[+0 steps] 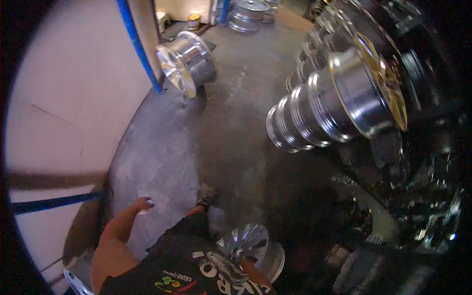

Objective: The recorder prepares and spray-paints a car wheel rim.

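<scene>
A silver multi-spoke alloy wheel (248,241) is at my right side, low in the view, its spoked face turned up toward me. My right hand (250,263) is closed at its edge, with the fingers partly hidden in shadow and behind the spokes. Held out to the left over the grey floor is my left hand (142,204), its fingers curled. Something small and pale shows at those fingertips, too blurred to name.
On the right, bare wheel rims (314,113) form a leaning stack topped by a gold-faced wheel (383,81). Another wheel (189,64) stands on the floor ahead, beside a blue post (137,44). More rims (246,14) are piled at the back. A pale wall (64,98) runs along the left.
</scene>
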